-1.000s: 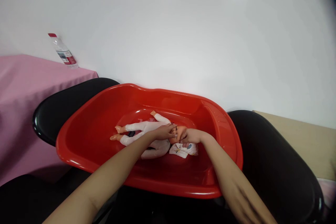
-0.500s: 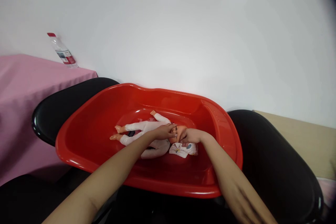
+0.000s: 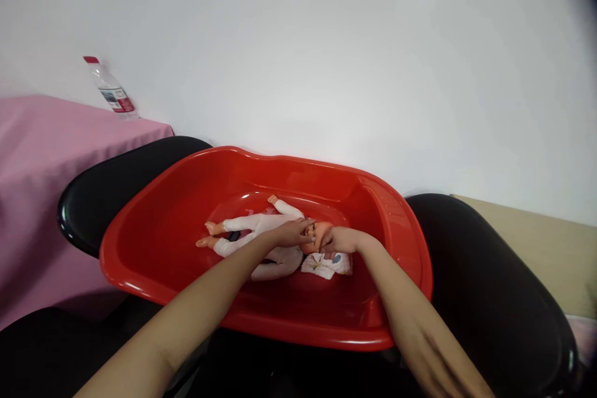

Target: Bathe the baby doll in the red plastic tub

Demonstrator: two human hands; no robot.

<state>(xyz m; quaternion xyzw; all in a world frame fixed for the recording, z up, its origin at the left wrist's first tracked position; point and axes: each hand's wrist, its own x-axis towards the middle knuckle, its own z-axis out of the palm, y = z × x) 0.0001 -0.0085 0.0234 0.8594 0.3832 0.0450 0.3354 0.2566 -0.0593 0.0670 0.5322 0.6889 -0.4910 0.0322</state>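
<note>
A baby doll (image 3: 254,222) in white clothes lies on its back in a red plastic tub (image 3: 149,245), feet to the left and head to the right. My left hand (image 3: 290,233) rests over the doll's lower face and neck, its fingers stretched out and thumb apart. Against the top of the doll's head is my right hand (image 3: 344,240), closed with its fingers curled; whatever they may hold is hidden. A folded white patterned cloth (image 3: 321,266) lies beside and partly under the head. My left forearm crosses in front of the doll's body.
Black chairs (image 3: 116,180) stand on both sides of the tub. At left, a clear bottle with a red cap (image 3: 112,93) leans against the white wall (image 3: 308,62) on a pink-covered table (image 3: 69,130). A pale wooden surface (image 3: 527,242) lies at right.
</note>
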